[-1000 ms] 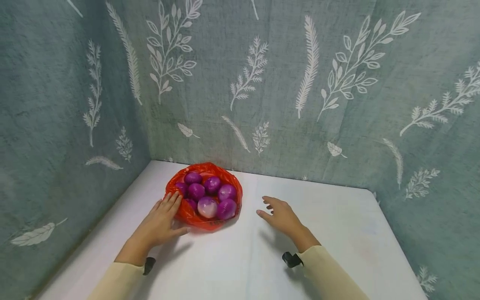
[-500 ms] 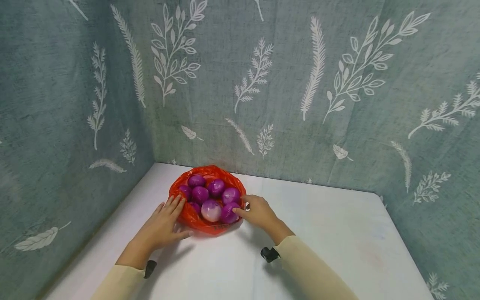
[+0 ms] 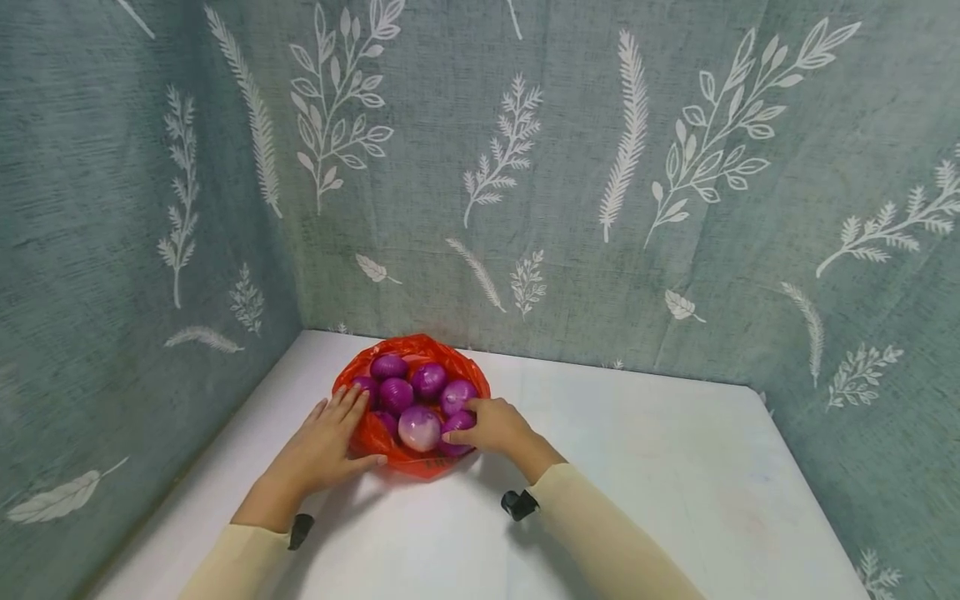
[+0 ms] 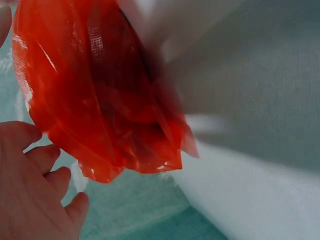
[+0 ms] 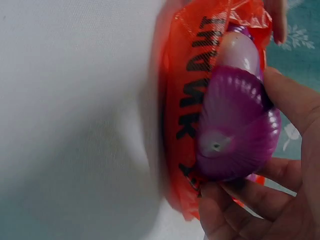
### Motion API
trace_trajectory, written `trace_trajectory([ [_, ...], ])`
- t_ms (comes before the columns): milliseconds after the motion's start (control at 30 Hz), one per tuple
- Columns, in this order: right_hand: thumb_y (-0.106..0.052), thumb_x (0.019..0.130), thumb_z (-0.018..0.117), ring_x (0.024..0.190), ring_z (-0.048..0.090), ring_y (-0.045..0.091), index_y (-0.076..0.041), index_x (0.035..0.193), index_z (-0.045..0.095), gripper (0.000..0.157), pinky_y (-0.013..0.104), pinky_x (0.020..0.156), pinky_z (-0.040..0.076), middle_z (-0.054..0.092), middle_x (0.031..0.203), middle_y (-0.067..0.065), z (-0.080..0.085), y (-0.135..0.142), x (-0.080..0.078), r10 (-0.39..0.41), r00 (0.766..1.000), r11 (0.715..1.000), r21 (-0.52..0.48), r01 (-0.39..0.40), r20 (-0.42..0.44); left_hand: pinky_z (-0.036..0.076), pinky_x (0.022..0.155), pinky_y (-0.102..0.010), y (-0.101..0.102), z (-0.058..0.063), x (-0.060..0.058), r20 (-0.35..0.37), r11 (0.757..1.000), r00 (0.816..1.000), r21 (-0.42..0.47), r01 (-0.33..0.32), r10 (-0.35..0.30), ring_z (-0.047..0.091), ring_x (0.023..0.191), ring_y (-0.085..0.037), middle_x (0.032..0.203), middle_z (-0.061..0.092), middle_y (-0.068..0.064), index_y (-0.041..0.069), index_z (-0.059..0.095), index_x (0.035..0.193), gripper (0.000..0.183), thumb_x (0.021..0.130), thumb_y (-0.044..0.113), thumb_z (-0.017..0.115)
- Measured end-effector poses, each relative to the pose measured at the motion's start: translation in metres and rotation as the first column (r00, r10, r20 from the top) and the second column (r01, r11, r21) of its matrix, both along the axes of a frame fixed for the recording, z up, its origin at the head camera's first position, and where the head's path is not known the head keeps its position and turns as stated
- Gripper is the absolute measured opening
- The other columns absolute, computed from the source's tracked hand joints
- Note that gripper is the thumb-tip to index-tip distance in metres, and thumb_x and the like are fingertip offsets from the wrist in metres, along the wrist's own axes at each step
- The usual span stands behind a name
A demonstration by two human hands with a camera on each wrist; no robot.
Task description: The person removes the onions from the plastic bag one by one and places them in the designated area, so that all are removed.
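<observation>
A red plastic bag (image 3: 429,468) lies with its mouth rolled wide, filled with several purple onions (image 3: 395,395). My right hand (image 3: 501,429) grips the onion (image 5: 239,122) at the bag's right front side, thumb on one side and fingers curled round the other. That onion still overlaps the bag and sits beside a paler, whitish-purple onion (image 3: 419,428). At the bag's left rim rests my left hand (image 3: 318,450), fingers extended over the edge and thumb stretched along the front. In the left wrist view its fingertips (image 4: 76,207) lie by the crinkled plastic.
The bag stands near the back left of a white table (image 3: 637,483). Grey-green cloth (image 3: 570,167) with white leaf prints hangs behind and on both sides. Black lettering (image 5: 192,100) runs along the bag's front.
My right hand has come leftward from over the table to the bag and now grips an onion in it. The left hand has stayed at the bag's left rim.
</observation>
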State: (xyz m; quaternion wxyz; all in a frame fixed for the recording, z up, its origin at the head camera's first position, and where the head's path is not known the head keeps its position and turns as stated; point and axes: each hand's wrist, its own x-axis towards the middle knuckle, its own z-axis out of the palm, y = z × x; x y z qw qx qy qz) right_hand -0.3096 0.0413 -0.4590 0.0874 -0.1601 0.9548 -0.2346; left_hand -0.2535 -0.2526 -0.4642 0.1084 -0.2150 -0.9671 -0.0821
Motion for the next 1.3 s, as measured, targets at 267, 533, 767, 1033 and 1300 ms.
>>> trace_trajectory([
  [267,-0.06,0.078,0.072,0.097,0.061,0.019,-0.011,0.119,0.064,0.065,0.04,0.085,0.052,0.067,0.103,0.0,-0.006,0.014,-0.004,-0.022,0.999,0.991,-0.131,0.025,0.023,0.017,0.112,-0.06,0.001,-0.007,-0.008,-0.002,1.0,1.0,0.013,0.005,-0.005,0.019,0.143,-0.043,0.154,0.027,-0.024,-0.004,0.032,0.149,0.105,0.081,0.071,0.059],
  [533,-0.056,0.086,0.066,0.094,0.064,0.022,-0.007,0.124,0.062,0.062,0.038,0.08,0.055,0.068,0.109,0.008,-0.002,0.039,-0.007,-0.06,0.995,0.906,-0.414,0.089,0.082,0.018,0.111,-0.061,0.001,-0.009,-0.007,0.004,1.0,1.0,0.025,-0.001,0.001,0.019,0.143,-0.042,0.154,0.027,-0.024,-0.004,0.031,0.149,0.106,0.081,0.072,0.059],
  [767,-0.041,0.09,0.069,0.097,0.067,0.026,0.002,0.127,0.059,0.057,0.037,0.081,0.057,0.065,0.116,0.016,-0.009,0.066,-0.015,-0.145,0.981,0.714,-0.672,0.195,0.131,0.016,0.111,-0.061,-0.001,-0.006,-0.007,0.009,0.999,1.0,0.034,-0.003,0.003,0.02,0.142,-0.043,0.154,0.027,-0.024,-0.004,0.032,0.149,0.105,0.08,0.071,0.059],
  [1033,-0.031,0.089,0.072,0.105,0.064,0.031,0.005,0.131,0.053,0.058,0.038,0.082,0.056,0.061,0.122,0.023,-0.028,0.091,-0.024,-0.225,0.956,0.631,-0.72,0.288,0.186,0.012,0.113,-0.059,0.0,-0.004,-0.01,0.046,1.0,0.999,0.02,-0.01,0.009,0.017,0.143,-0.042,0.156,0.023,-0.022,-0.002,0.029,0.151,0.108,0.079,0.074,0.057],
  [1300,-0.03,0.09,0.071,0.106,0.064,0.031,0.003,0.135,0.051,0.059,0.036,0.085,0.055,0.058,0.125,0.025,-0.037,0.107,-0.026,-0.29,0.931,0.647,-0.672,0.36,0.22,0.017,0.112,-0.061,-0.002,-0.005,-0.008,0.003,1.0,1.0,0.018,-0.003,0.003,0.021,0.142,-0.044,0.154,0.027,-0.024,-0.004,0.033,0.149,0.106,0.079,0.071,0.06],
])
